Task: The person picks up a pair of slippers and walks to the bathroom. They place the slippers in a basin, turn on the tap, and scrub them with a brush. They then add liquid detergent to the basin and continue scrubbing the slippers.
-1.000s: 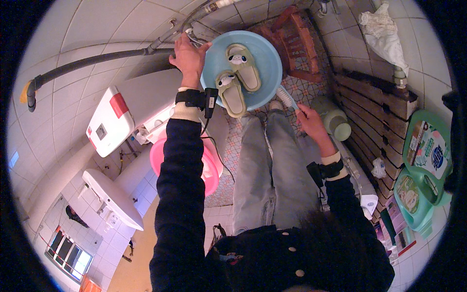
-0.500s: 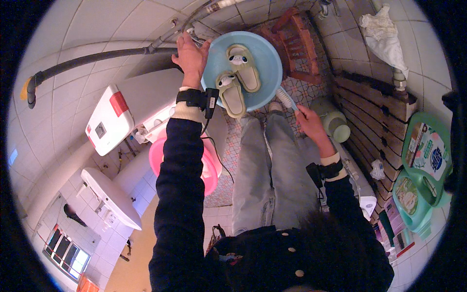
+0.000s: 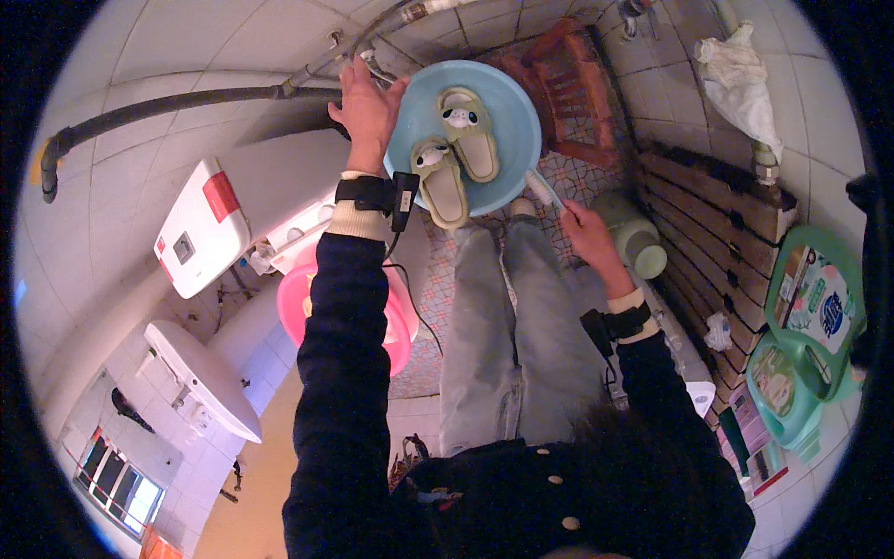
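Observation:
At the wall pipe, my left hand [image 3: 369, 116] is bent round a small metal tap [image 3: 376, 67], its thumb held apart; the tap is partly hidden. Just below lies a light blue basin [image 3: 510, 102] holding a pair of pale green slippers with cartoon animal faces. The far slipper [image 3: 478, 154] rests inside, and the near slipper [image 3: 441, 198] leans with its end over the near rim. My right hand [image 3: 589, 235] is closed on the handle of a scrub brush [image 3: 542, 189], white bristles beside the basin's right rim.
A reddish-brown stool [image 3: 563, 88] stands beyond the basin. Left are a white machine [image 3: 279, 172] and a pink basin [image 3: 296, 307]. To the right are a greenish cylindrical container [image 3: 641, 250], a dark slatted panel [image 3: 708, 228] and green detergent bottles [image 3: 810, 307].
The view has shifted slightly. My left hand stays at the tap, and my right hand with the brush has moved slightly left. The slippers rest as before.

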Tool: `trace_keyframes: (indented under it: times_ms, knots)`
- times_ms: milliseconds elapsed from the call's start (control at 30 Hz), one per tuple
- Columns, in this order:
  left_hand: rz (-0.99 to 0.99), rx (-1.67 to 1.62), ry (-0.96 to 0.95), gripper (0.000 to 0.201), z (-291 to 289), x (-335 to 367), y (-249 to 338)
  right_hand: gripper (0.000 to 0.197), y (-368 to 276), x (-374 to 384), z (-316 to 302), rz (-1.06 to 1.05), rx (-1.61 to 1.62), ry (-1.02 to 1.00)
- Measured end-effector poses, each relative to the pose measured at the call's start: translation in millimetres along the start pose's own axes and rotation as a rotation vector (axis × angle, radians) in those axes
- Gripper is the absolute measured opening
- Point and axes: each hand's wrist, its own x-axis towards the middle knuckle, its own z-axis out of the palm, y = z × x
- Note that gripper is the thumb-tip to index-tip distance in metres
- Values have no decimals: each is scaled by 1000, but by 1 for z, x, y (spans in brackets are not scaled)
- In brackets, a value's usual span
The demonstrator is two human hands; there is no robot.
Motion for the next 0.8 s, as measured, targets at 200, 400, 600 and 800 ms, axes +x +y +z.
trace_keyframes:
  times_ms: [200,400,600,800]
  knots:
    - [10,-1,9,74,0,1,-3,35,-7,29,32,-230,-355,6]
    - [44,34,26,75,1,-1,-4,42,-17,82,102,-261,-732,-100]
    - [77,12,58,72,0,-2,-5,37,14,140,141,-262,-849,111]
    - [99,-8,130,71,4,-4,-7,21,31,149,130,-295,-883,-23]
